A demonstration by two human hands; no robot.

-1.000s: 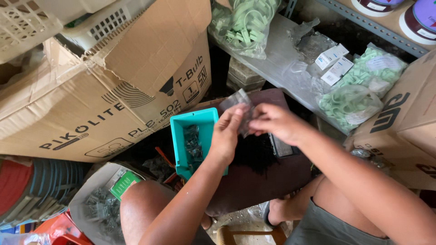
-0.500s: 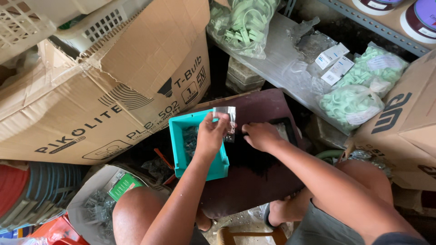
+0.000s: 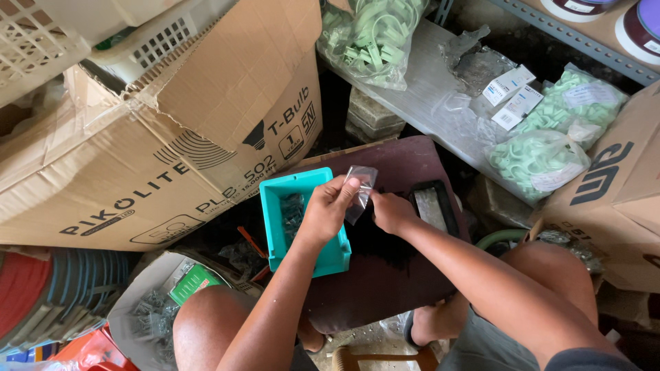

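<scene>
Head view, left hand (image 3: 328, 209) grip pinching small clear bag (image 3: 360, 193), right hand (image 3: 392, 210) grip pinching its edge, above teal bin (image 3: 275, 227).

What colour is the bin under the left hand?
Teal, seen in the head view: the bin sits beneath the left hand.

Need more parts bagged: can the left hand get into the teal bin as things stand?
Probably yes. The left hand is right over the teal bin, whose top is open, but it is pinching the small clear bag with the right hand.
</scene>
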